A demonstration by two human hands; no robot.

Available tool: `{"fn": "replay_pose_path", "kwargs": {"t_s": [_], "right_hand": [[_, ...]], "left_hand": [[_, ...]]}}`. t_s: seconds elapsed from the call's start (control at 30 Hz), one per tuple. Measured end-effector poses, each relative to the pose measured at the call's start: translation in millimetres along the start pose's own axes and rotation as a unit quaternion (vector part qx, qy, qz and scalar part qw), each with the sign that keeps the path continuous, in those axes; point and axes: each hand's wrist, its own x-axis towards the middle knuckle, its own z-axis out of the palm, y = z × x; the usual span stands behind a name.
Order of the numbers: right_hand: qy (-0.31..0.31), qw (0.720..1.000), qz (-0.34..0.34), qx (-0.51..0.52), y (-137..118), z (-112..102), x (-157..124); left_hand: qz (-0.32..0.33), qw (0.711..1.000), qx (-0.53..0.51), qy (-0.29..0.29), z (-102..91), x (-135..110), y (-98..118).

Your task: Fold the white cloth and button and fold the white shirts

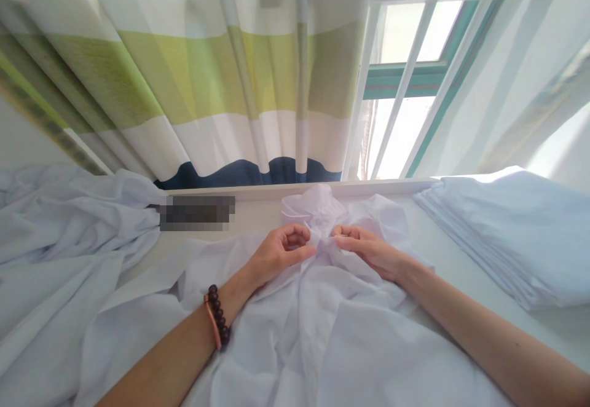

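Note:
A white garment (286, 339) lies loosely spread in front of me, with a seam-like line down its middle and a bunched, collar-like part (318, 201) at its far end. Just below that part, my left hand (286, 247) has its fingers curled, with thumb and forefinger pinched at the cloth's middle edge. Opposite it, a short gap away, my right hand (362, 244) pinches the same garment between thumb and fingers. Whatever small detail sits between the fingertips is too small to make out.
Crumpled white cloth (55, 229) heaps up at the left. A stack of folded white cloth (516, 235) lies on the white surface (428, 235) at the right. Behind are a striped curtain (184, 75) and white window bars (410, 56). A blurred-out patch (196, 213) covers something near the back edge.

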Motion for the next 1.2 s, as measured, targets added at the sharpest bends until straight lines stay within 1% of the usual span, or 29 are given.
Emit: {"fn": "replay_pose_path", "kwargs": {"t_s": [0.17,0.33,0.43,0.57,0.73,0.87,1.0,1.2], "right_hand": [[-0.036,0.999,0.008,-0.037,1.3,-1.0,0.9],[-0.013,0.996,-0.011,-0.087,5.0,-1.1,4.4],[-0.009,0.994,-0.015,-0.11,6.6,0.6,5.5],[-0.008,0.992,-0.021,-0.128,6.9,2.3,5.6],[-0.002,0.99,-0.02,-0.14,6.8,2.4,5.1],[0.007,0.988,-0.014,-0.156,7.9,1.5,5.2],[0.008,0.986,-0.029,-0.165,9.1,0.1,5.8],[0.004,0.985,-0.037,-0.169,10.0,-1.5,5.7]], "left_hand": [[-0.002,0.999,0.033,-0.005,0.8,1.0,-2.1],[0.001,0.997,0.076,-0.017,4.4,-0.8,0.4],[0.009,0.996,0.088,-0.028,6.8,-2.7,3.9],[0.023,0.995,0.093,-0.038,8.8,-4.5,8.1],[0.015,0.992,0.122,-0.039,9.4,-4.7,7.4],[0.014,0.991,0.124,-0.051,8.9,-4.3,5.5],[-0.002,0.992,0.107,-0.069,8.1,-4.1,5.3],[-0.018,0.994,0.09,-0.066,5.9,-4.6,3.1]]}}
